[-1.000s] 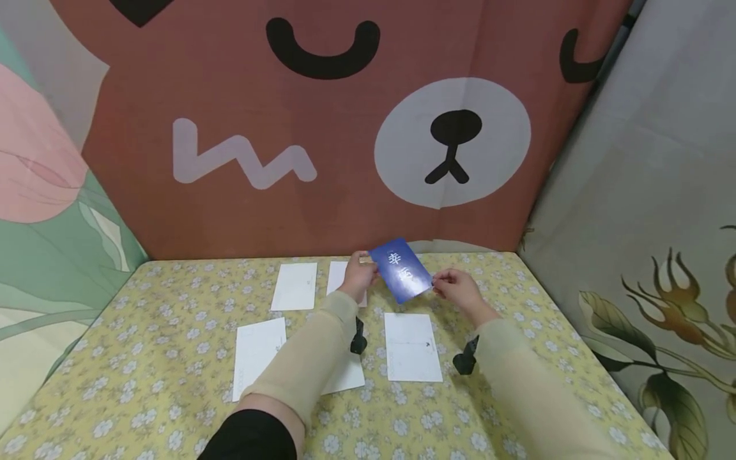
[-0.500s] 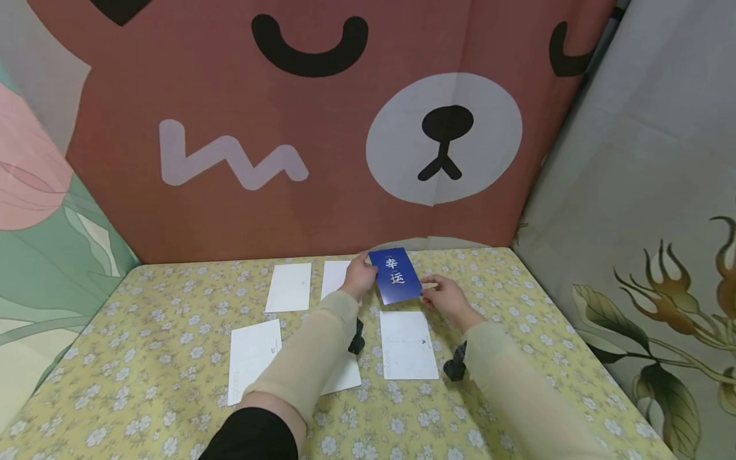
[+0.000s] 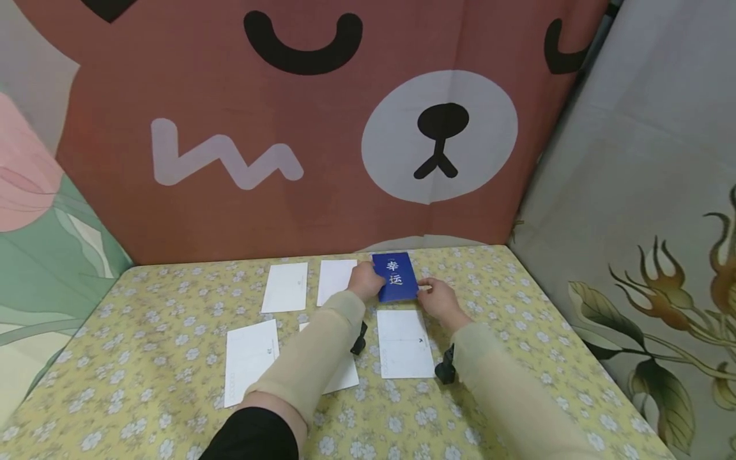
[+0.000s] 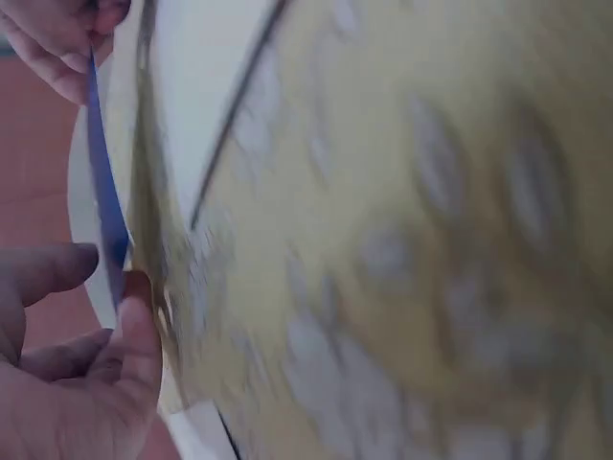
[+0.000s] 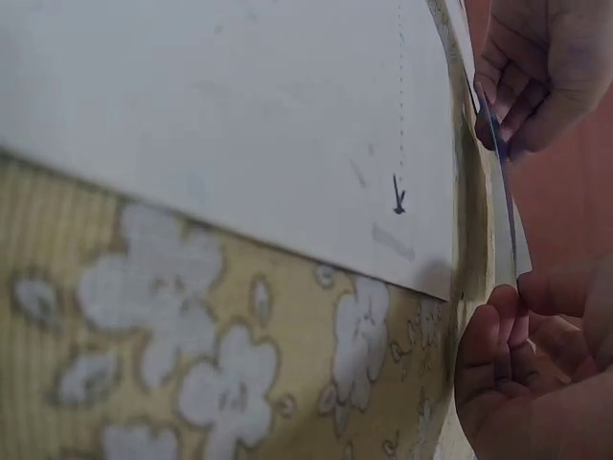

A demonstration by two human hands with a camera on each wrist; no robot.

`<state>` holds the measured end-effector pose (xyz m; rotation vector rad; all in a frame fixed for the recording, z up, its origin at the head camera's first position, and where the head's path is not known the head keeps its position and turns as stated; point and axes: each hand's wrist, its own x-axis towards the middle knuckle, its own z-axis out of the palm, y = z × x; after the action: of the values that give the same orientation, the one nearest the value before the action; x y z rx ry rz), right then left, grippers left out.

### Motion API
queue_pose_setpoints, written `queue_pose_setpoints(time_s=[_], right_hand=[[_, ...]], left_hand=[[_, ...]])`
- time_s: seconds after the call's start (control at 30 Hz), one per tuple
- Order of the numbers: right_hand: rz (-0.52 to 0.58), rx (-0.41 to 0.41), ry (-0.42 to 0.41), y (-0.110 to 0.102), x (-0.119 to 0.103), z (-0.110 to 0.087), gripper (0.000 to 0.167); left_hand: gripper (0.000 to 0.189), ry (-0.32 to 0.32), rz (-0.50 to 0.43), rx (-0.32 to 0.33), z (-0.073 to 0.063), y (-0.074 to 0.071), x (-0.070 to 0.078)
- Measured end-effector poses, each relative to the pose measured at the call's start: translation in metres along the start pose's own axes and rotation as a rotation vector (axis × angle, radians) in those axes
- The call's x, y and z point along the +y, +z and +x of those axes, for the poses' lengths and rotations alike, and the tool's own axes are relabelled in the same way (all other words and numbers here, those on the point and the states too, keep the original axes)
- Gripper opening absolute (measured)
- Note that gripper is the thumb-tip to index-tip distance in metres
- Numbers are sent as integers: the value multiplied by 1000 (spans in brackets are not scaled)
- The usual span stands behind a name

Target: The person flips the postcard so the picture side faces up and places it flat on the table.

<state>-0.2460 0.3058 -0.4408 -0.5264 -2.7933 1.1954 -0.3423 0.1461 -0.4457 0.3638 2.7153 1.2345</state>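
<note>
One blue card [image 3: 398,291] bearing two pale characters sits just right of the frame's centre, pinched by both of a person's hands: the left hand [image 3: 367,281] grips its left edge, the right hand [image 3: 439,299] its lower right edge. Five white cards [image 3: 405,345] lie flat, two in the upper row, left of the blue one, and three in the lower row, the middle one partly hidden behind the left sleeve [image 3: 310,348]. Yellow floral cloth [image 3: 161,383] covers the bench [image 3: 115,345]. A reddish-brown backdrop [image 3: 230,223] with a cartoon face fills the upper frame; a grey plant-print curtain [image 3: 632,160] hangs at right.
</note>
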Motion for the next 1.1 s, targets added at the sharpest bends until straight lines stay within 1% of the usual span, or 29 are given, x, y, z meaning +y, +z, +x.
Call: queue_pose_setpoints(time_s=[0.07, 0.13, 0.17, 0.23, 0.3, 0.37, 0.47, 0.57, 0.67, 0.8, 0.97, 1.1], right_hand=[[-9, 2, 3, 1, 1, 1, 37], [-14, 2, 5, 1, 2, 2, 36], [-19, 3, 7, 2, 2, 3, 36], [-28, 7, 14, 3, 3, 4, 35], [-40, 13, 25, 3, 4, 5, 35], [-55, 17, 39, 4, 4, 6, 35], [-70, 7, 60, 5, 3, 7, 36], [-77, -6, 80, 6, 1, 7, 37], [-94, -9, 92, 7, 0, 7, 37], [-136, -3, 85, 7, -1, 8, 36], [-161, -5, 70, 7, -1, 7, 35], [-137, -18, 85, 8, -1, 6, 36]], left_hand=[[28, -39, -71, 7, 1, 2, 1], [25, -106, -177, 11, 1, 3, 2], [26, -141, -227, 13, 1, 3, 2], [31, -201, -331, -3, 1, 4, 3], [39, -232, -396, -25, 1, 4, 5], [46, -241, -434, -49, 1, 4, 8], [53, -238, -438, -76, -1, 4, 12], [60, -232, -428, -127, -3, 3, 14], [64, -233, -438, -184, -5, 2, 15], [66, -243, -438, -229, -3, -1, 12], [69, -258, -428, -250, 0, -2, 10], [67, -273, -434, -242, -1, -2, 9]])
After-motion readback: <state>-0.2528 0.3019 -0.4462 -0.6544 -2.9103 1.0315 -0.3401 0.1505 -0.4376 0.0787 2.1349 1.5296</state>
